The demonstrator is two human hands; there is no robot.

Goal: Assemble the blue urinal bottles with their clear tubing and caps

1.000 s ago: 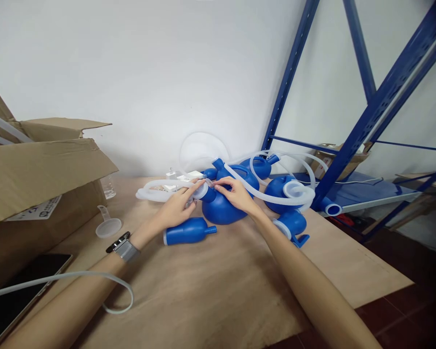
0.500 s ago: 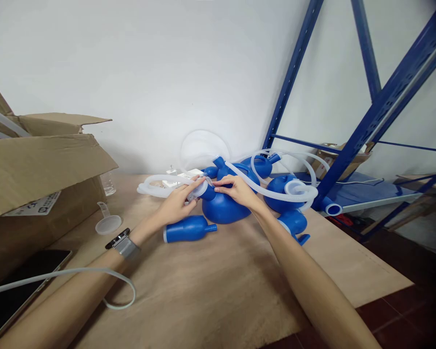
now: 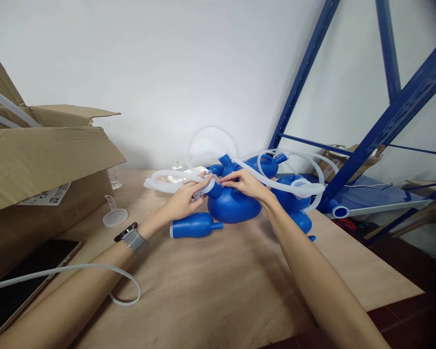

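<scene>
A round blue urinal bottle (image 3: 234,206) lies on the table with its neck tilted up to the left. My left hand (image 3: 189,196) is closed around the whitish cap (image 3: 211,185) at the mouth of that neck. From beside this hand a translucent hose (image 3: 160,179) loops to the left. At the neck's upper side, my right hand (image 3: 244,183) pinches a small clear strap (image 3: 217,179) between thumb and fingertips. A blue funnel-shaped piece (image 3: 192,226) with a narrow spout lies in front of the bottle.
More blue bottles (image 3: 292,191) with hoses stand at the right and behind. At left are an open cardboard box (image 3: 51,160), a clear lid with a tab (image 3: 115,217), a phone (image 3: 32,276) and a cable (image 3: 94,265). A blue shelf frame (image 3: 366,126) rises at right.
The view has shifted slightly, so everything sits a little further right. Both hands stay at the bottle's neck; the right fingers have moved slightly against the clear strap.
</scene>
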